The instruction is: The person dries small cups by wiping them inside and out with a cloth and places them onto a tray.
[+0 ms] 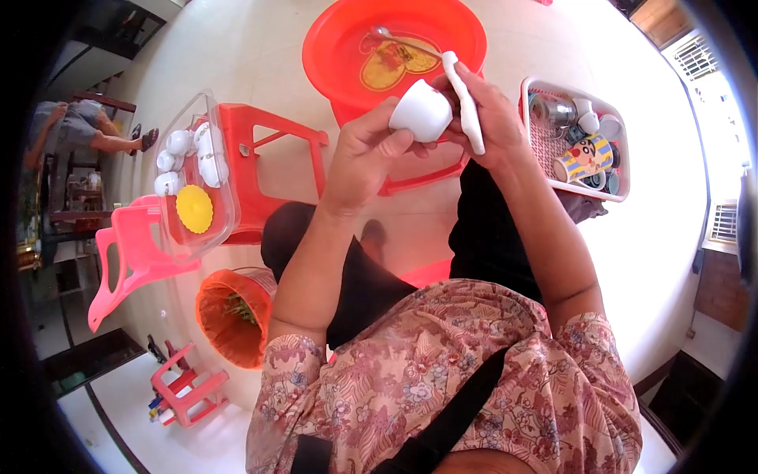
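Observation:
In the head view my left hand (365, 146) is closed round a small white cup (423, 111), which is tilted on its side. Facing it, my right hand (497, 118) grips a long, flat white piece (467, 110) with a wavy outline; I cannot make out its kind. The cup's mouth points toward this piece, and the fingers behind are partly hidden. Just beyond both hands stands a red basin (335, 59) with a yellow printed pattern on its bottom. A metal spoon (403, 41) lies inside it.
On a red stool (272, 130) at left, a clear plastic bin (225, 217) holds several white cups and a yellow scalloped disc (194, 208). A white-rimmed basket (624, 170) at right holds a striped cup (584, 158) and glassware. An orange-lined bucket (213, 304) stands lower left.

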`<state>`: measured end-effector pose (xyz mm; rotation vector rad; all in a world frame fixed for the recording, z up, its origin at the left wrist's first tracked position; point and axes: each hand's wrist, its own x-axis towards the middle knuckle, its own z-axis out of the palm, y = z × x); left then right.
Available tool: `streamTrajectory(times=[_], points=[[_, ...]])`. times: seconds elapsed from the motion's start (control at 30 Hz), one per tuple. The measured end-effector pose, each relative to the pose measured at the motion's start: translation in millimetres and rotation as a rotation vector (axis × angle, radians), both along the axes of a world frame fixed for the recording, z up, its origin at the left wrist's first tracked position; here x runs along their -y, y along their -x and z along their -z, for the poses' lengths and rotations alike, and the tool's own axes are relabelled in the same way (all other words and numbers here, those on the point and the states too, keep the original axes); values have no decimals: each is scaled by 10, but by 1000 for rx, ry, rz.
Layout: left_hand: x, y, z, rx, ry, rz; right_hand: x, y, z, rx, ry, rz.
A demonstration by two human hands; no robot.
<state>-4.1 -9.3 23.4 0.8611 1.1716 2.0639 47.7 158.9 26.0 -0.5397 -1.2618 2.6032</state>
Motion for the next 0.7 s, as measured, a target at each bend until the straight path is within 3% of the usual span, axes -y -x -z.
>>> streamTrajectory(times=[0.07,0.17,0.27,0.3,0.4,0.43,0.53,0.67,0.7], points=[[-10,2,36,39,-8,-16,47,-72,-142,-11,-92,66],[-57,-13,35,93,24,-111,171,-93,-149,-41,-668,134],[-64,-60,-9,-142,186,-210,489,-145,-71,-62,-1397,261],[-58,-65,8,-300,248,-256,554,-158,-30,-89,-1433,292],[-47,-52,96,-304,226,-219,504,-75,73,-135,-1285,327],[-27,-82,87,-315,244,-240,452,-17,54,-130,-1078,296],[-68,-139,21,-360,251,-265,269,70,-11,-29,-1025,135],[-59,-117,19,-316,252,-181,131,72,-127,33,-698,-96],[-50,-108,26,-276,263,-140,62,75,-62,-52,-911,-123]])
